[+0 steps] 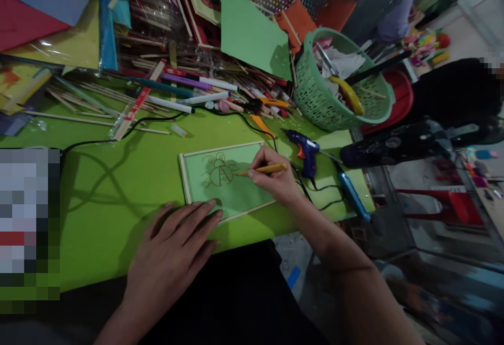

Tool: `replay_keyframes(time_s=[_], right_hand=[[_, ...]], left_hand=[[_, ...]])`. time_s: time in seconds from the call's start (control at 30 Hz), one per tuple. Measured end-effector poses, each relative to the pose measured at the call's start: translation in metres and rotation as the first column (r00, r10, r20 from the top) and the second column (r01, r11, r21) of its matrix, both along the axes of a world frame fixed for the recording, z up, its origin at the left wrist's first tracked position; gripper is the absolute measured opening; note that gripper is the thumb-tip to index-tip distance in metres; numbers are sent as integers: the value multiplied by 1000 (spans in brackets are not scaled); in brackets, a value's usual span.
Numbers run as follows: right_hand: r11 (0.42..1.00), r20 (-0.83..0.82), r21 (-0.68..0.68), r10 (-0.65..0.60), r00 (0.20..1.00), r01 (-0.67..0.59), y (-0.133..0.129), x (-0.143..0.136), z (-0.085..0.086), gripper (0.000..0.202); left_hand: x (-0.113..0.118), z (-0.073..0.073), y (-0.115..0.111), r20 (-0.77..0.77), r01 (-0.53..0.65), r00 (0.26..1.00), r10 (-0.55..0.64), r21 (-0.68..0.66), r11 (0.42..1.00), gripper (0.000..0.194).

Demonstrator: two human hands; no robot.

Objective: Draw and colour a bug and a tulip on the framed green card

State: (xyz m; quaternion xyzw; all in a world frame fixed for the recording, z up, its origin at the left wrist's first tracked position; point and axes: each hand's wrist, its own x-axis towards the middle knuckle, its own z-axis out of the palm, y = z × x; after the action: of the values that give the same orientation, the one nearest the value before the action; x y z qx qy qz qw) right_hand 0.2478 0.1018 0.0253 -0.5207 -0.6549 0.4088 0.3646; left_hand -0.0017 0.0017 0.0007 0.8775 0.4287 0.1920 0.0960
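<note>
A green card (240, 203) edged with thin wooden sticks lies on the lime-green table. It bears a line drawing of a bug (219, 171) with round eyes and several wavy legs. My right hand (277, 177) grips a yellow-brown pen (270, 168), its tip at the right side of the drawing. My left hand (177, 240) lies flat with fingers stretched, the fingertips resting on the card's lower left edge. Part of the card's right side is hidden behind my right hand.
A blue glue gun (305, 148) with its cord lies right of the card. Beyond it stands a green basket (334, 101) of odds and ends. Pens, sticks and coloured paper (252, 35) crowd the back. A blue-handled tool (352, 195) lies near the right edge.
</note>
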Motion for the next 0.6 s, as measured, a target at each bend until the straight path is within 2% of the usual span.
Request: replay_keyframes(time_s=[0.2, 0.3, 0.43, 0.6], right_hand=[[1000, -12, 19, -16, 1000, 16, 0, 1, 2, 14], [999, -101, 12, -41, 994, 42, 0, 5, 2, 13], [982, -281, 60, -155, 947, 178, 0, 11, 4, 22], [937, -320, 192, -221, 921, 291, -1, 14, 13, 22]], left_hand=[[0, 1, 0, -8, 1, 1000, -1, -4, 1000, 46], [-1, 1, 0, -12, 5, 1000, -5, 2, 1000, 48], [-2, -1, 1, -5, 9, 1000, -9, 3, 1000, 48], [-4, 5, 2, 104, 5, 995, -3, -20, 1000, 41]])
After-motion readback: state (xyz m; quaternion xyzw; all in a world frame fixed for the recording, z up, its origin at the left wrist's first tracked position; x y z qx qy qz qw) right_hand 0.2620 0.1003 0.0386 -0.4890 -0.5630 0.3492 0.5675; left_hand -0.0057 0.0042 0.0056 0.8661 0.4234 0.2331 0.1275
